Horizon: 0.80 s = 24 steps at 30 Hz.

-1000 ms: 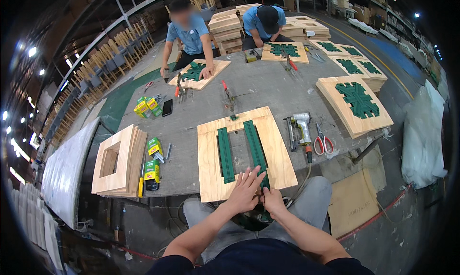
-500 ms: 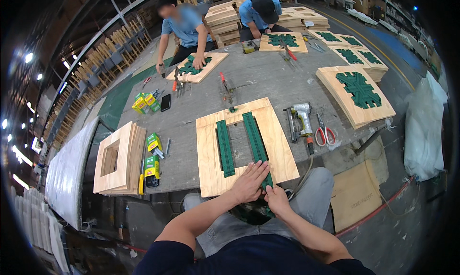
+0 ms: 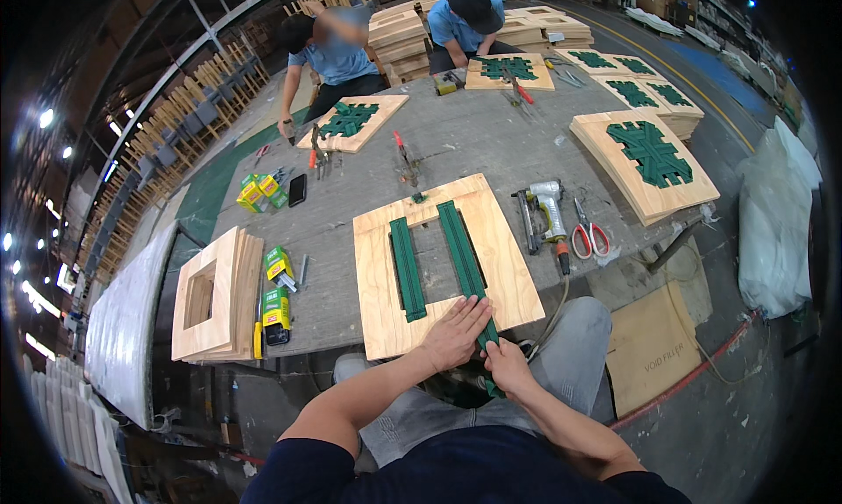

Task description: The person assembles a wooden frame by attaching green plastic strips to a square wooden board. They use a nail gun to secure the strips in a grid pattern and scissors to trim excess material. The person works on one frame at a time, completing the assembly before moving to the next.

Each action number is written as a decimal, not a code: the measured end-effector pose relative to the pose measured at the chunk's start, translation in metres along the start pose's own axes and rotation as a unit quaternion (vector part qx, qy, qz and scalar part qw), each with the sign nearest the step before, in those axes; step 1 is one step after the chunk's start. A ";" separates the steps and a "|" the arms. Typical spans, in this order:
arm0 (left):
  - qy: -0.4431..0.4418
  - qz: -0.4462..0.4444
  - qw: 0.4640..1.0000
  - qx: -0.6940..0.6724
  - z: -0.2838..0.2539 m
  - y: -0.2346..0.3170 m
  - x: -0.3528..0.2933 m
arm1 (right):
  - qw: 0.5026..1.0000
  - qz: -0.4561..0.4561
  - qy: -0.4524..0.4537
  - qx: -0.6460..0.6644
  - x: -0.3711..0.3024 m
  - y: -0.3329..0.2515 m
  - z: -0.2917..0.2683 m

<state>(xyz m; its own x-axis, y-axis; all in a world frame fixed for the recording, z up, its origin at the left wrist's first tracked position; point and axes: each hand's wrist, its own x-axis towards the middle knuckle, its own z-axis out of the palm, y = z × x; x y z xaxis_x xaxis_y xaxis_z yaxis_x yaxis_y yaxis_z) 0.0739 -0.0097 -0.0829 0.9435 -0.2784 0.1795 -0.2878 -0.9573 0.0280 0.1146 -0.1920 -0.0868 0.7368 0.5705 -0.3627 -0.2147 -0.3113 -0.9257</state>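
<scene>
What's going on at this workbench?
The person's left hand lies on a green strap running across a wooden frame, while the right hand grips the strap's near part. A second strap lies to its left. A pneumatic gun and scissors rest right of the frame. Two people in blue are across the table.

Your left forearm is slanting up to the right, your right forearm up to the left. Your left hand is lying palm down, its fingers extending toward the upper right; your right hand is holding its fingers curled, the 2 hands sitting close together.
</scene>
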 end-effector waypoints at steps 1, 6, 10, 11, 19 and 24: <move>-0.005 0.002 1.000 0.012 0.000 0.000 0.000 | 1.000 0.001 -0.001 -0.004 -0.001 0.000 -0.001; -0.001 0.009 1.000 0.010 -0.002 0.001 0.000 | 1.000 0.021 0.001 -0.018 -0.001 0.003 -0.003; 0.017 0.013 1.000 0.010 -0.001 0.000 -0.001 | 1.000 0.023 -0.002 -0.019 -0.001 0.006 -0.001; 0.023 0.012 1.000 0.008 -0.001 0.000 -0.002 | 1.000 0.025 -0.003 -0.018 -0.001 0.005 -0.001; 0.030 0.013 0.999 -0.003 0.004 -0.003 -0.003 | 0.997 0.035 -0.001 -0.071 0.006 0.023 0.001; 0.039 0.006 0.999 -0.030 0.004 -0.007 -0.004 | 0.988 0.037 -0.009 -0.151 0.016 0.029 0.002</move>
<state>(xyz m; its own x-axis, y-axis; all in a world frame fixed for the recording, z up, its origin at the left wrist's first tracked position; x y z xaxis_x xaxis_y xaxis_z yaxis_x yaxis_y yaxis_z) 0.0727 -0.0025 -0.0880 0.9251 -0.2810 0.2554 -0.3105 -0.9470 0.0828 0.1189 -0.1899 -0.1197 0.7147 0.5499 -0.4323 -0.0648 -0.5633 -0.8237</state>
